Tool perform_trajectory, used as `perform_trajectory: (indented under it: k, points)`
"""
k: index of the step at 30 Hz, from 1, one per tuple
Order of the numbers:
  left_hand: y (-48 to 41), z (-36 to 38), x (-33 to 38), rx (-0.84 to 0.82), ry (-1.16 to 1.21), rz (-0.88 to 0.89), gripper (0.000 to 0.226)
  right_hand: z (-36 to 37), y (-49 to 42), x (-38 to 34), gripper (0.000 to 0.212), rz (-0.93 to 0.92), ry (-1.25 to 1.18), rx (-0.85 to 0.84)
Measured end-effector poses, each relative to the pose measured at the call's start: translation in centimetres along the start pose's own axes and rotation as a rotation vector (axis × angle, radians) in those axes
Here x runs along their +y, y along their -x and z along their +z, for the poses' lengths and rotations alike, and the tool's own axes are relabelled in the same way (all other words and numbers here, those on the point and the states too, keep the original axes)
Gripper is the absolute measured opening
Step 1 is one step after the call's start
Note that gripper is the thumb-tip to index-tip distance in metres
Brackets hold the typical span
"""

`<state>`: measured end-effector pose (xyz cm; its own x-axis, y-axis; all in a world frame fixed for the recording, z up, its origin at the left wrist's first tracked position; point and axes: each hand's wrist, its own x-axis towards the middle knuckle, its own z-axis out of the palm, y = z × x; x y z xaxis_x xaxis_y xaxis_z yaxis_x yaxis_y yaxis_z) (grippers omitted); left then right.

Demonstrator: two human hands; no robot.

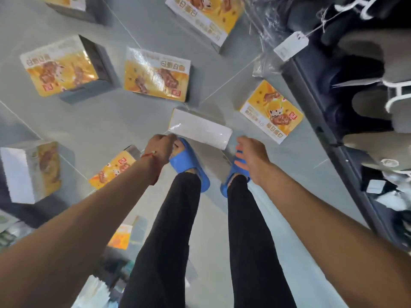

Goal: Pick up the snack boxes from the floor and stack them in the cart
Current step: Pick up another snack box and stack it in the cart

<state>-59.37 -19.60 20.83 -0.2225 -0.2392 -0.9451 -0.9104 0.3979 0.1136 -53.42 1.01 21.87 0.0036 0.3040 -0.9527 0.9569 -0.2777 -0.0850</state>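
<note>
Boxes (156,74) scattered on floor (124,121), nearest box (200,128) just ahead of feet (189,165), btwn L hand (160,150) & R hand (252,156).

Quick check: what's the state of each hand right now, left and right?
Left hand: fingers curled at a corner of the white box; grip cannot be told.
Right hand: open, holding nothing.

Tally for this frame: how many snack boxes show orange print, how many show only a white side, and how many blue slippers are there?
orange-print snack boxes: 8 (the lowest one is blurred)
white-side snack box: 1
blue slippers: 2
Total: 11
</note>
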Motion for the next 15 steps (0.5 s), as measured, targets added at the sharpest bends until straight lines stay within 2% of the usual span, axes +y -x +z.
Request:
perform_trajectory:
  k: [2,5,8,10,13,15]
  points:
    - [-4.2,1.1,0.0,0.029,0.009,0.002,0.032,1.1,-4.0,0.0,0.016,-0.006,0.003,0.002]
    - [-9.7,2.6,0.3,0.054,0.001,-0.006,0.07,2.3,-9.8,-0.2,0.024,0.016,0.04,0.015]
    - [-15.0,4.2,0.6,0.06,-0.037,0.025,0.091,3.6,-15.5,-0.4,0.051,0.096,0.067,-0.023]
    - [-18.0,5.0,0.9,0.03,-0.047,0.032,0.095,4.4,-19.1,-0.1,0.063,0.156,0.06,-0.063]
    - [-21.8,5.8,1.2,0.03,0.005,-0.012,0.092,5.2,-22.7,0.6,0.04,0.23,-0.025,-0.199]
    - [-22.7,6.1,1.7,0.042,0.017,-0.03,0.075,5.5,-24.2,1.3,0.033,0.258,-0.088,-0.245]
